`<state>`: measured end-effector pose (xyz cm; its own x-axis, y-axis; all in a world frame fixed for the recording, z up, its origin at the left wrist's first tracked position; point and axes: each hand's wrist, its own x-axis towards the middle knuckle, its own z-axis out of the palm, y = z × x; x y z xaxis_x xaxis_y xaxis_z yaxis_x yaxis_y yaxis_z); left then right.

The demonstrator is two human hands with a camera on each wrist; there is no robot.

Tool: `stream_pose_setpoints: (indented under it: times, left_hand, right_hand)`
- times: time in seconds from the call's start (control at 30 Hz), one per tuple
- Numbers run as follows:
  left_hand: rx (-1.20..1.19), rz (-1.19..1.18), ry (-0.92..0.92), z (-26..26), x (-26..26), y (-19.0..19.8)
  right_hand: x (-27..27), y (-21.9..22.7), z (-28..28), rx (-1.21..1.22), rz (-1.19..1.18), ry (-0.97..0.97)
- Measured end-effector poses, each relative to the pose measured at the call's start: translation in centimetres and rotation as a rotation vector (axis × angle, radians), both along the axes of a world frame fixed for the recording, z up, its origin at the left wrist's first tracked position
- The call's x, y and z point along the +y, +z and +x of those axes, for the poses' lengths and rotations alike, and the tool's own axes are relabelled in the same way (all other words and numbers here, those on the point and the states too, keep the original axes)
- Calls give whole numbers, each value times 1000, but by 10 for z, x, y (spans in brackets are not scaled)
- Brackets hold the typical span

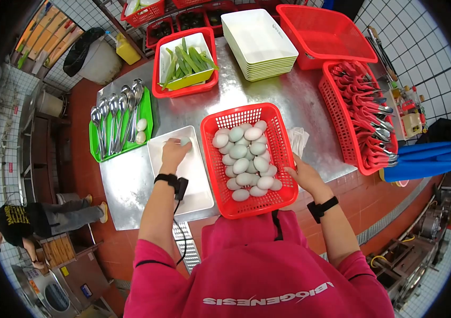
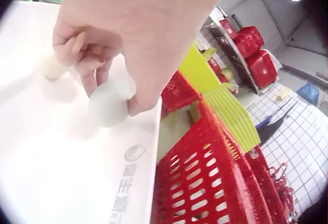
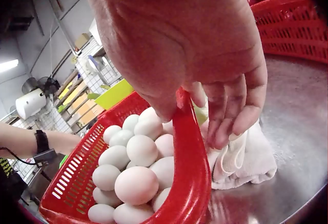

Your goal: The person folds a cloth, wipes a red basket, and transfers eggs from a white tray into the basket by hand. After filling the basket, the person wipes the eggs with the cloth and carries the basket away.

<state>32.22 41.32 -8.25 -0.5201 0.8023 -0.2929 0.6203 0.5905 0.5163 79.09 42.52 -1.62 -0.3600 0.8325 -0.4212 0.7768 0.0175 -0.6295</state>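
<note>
My left hand (image 1: 174,153) is over a white tray (image 1: 187,183), pinching a pale egg (image 2: 110,103) between thumb and fingers. Beyond its curled fingers, a second pale rounded shape (image 2: 53,68) shows against the tray in the left wrist view. Just right of the tray stands a red perforated basket (image 1: 212,183) heaped with pale green and whitish eggs (image 1: 241,165). The right hand (image 1: 306,175) grips the basket's right rim, thumb on the inner side and fingers outside, as the right wrist view shows.
A green tray (image 1: 147,111) at left holds several spoons (image 1: 113,106) and two eggs (image 1: 141,131). Behind are okra-like green pods (image 1: 185,61) in a tray and stacked white trays (image 1: 257,40). Red-handled utensils (image 1: 363,111) fill a basket at right. A whitish cloth (image 3: 246,157) lies beside the egg basket.
</note>
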Motion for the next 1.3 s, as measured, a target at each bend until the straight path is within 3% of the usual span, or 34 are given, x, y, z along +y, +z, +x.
stream_pose_setpoints:
  times: [0.17,0.27,0.4,0.67,0.87,1.17,1.3]
  left_hand:
    - [-111,210,-78,25,-38,84]
    - [-251,183,-363,72,-60,119]
    - [-324,147,-687,134,-88,107]
    - [-45,289,-1031,188,-97,54]
    - [71,334,-1100,195,-96,37]
    - [213,374,-1152,198,-99,35]
    - [23,417,-1094,183,-90,50]
  right_hand:
    - [-1,0,0,-28,3,-11]
    - [-1,1,0,-6,5,-8]
    - [-1,-4,2,-22,26,12]
    - [0,-3,2,-48,15,21]
    - [-1,-10,3,44,50,10]
    - [-1,-5,2,-11,31,6]
    - [0,-5,3,0,38,13]
